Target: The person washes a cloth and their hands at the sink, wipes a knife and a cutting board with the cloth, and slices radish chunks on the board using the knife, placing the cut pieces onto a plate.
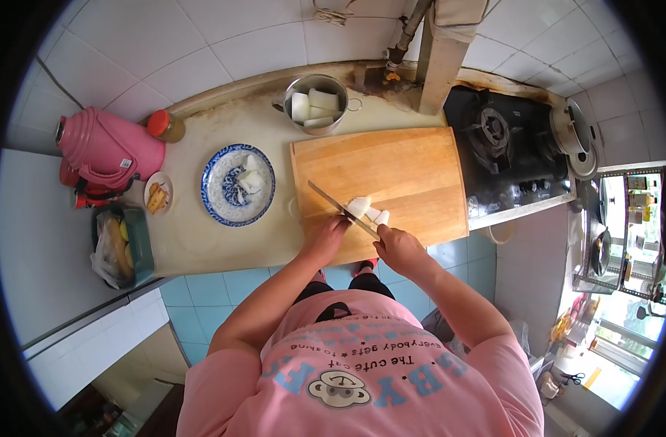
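Note:
My right hand (400, 250) is closed around the handle of a kitchen knife (333, 199), whose blade slants up and left over the wooden cutting board (398, 164). Beside the blade, my left hand (328, 237) has its fingers bent together against a white vegetable piece, mostly hidden by the fingers and knife. On the blade's far side lie a larger cut white vegetable piece (359, 206) and smaller white slices (379, 216). A blue-and-white plate (215, 198) to the left bears a few white chunks (250, 180).
Behind the board stands a metal pot (320, 131) with pale vegetable blocks. A black gas stove (526, 120) adjoins on the right. At left are a pink thermos (121, 146), a red-lidded jar (165, 127), a small dish (165, 191) and a green bin (140, 247).

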A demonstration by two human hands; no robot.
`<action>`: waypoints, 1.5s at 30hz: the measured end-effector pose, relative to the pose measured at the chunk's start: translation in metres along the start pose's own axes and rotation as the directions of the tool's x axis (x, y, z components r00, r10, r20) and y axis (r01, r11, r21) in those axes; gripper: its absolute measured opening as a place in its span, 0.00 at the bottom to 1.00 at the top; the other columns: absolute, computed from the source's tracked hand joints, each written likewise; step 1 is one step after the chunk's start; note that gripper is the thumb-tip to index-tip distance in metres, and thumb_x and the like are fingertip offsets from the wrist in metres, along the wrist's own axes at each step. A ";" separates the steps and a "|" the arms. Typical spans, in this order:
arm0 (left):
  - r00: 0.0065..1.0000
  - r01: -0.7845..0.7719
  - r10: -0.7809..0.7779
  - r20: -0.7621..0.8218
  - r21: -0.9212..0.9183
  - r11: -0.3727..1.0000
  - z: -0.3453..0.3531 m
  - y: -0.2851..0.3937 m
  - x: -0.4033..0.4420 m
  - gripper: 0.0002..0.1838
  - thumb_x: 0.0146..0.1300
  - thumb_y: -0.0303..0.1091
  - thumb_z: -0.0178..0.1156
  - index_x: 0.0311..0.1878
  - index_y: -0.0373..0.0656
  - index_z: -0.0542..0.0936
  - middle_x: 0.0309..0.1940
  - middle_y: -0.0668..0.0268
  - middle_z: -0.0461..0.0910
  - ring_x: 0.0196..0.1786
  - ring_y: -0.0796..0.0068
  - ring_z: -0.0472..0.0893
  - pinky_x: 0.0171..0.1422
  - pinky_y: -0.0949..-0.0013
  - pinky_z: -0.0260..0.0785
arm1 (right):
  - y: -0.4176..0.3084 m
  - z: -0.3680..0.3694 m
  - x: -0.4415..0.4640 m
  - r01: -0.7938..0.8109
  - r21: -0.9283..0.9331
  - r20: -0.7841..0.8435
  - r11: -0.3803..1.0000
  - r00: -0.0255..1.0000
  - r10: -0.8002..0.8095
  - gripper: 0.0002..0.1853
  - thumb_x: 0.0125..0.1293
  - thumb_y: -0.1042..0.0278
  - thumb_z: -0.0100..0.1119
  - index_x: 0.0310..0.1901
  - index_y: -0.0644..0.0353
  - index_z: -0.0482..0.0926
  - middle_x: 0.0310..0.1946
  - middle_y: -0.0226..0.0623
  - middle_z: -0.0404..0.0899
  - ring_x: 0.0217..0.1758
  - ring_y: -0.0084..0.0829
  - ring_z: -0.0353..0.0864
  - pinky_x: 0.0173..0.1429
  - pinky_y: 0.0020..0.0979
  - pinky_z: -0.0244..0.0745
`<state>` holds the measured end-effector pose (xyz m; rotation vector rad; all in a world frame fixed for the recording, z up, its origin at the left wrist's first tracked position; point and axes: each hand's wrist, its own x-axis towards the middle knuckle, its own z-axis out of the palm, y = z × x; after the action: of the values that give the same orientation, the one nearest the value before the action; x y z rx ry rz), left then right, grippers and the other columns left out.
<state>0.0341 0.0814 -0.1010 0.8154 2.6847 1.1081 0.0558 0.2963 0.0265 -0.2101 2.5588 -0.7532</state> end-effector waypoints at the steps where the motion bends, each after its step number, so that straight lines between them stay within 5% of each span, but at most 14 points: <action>1: 1.000 -0.006 0.006 -0.003 -0.017 1.000 0.002 -0.002 0.000 0.19 0.58 0.21 0.59 0.54 0.38 0.79 0.51 0.55 0.78 0.55 0.51 0.78 0.59 0.56 0.74 | 0.000 -0.001 -0.001 -0.002 0.000 -0.001 1.000 1.000 0.002 0.10 0.68 0.65 0.58 0.41 0.64 0.70 0.30 0.54 0.82 0.37 0.55 0.83 0.43 0.51 0.77; 15: 1.000 -0.016 0.016 -0.011 -0.028 0.999 0.000 -0.002 0.000 0.20 0.58 0.22 0.60 0.56 0.42 0.79 0.51 0.56 0.77 0.55 0.52 0.78 0.60 0.56 0.73 | 0.002 0.020 0.020 0.008 -0.015 -0.029 1.000 1.000 -0.009 0.09 0.68 0.67 0.56 0.40 0.63 0.71 0.28 0.54 0.81 0.35 0.55 0.84 0.41 0.51 0.78; 17: 1.000 -0.031 0.031 -0.001 0.040 0.999 -0.002 0.001 0.000 0.13 0.66 0.27 0.55 0.52 0.42 0.79 0.50 0.60 0.78 0.53 0.56 0.79 0.57 0.57 0.74 | 0.011 0.035 0.027 0.006 -0.004 -0.054 1.000 0.999 -0.007 0.09 0.68 0.66 0.56 0.41 0.63 0.71 0.28 0.54 0.82 0.35 0.55 0.84 0.41 0.51 0.78; 45: 1.000 -0.023 0.023 -0.015 -0.019 1.000 -0.002 -0.003 -0.003 0.17 0.61 0.25 0.61 0.54 0.43 0.80 0.49 0.58 0.78 0.52 0.54 0.79 0.58 0.56 0.74 | -0.004 0.020 0.022 0.014 -0.021 -0.019 1.000 1.000 -0.014 0.09 0.67 0.67 0.57 0.41 0.64 0.71 0.27 0.54 0.82 0.36 0.55 0.84 0.42 0.52 0.79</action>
<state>0.0344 0.0768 -0.1019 0.8402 2.6789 1.1481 0.0458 0.2775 0.0051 -0.2289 2.5871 -0.7378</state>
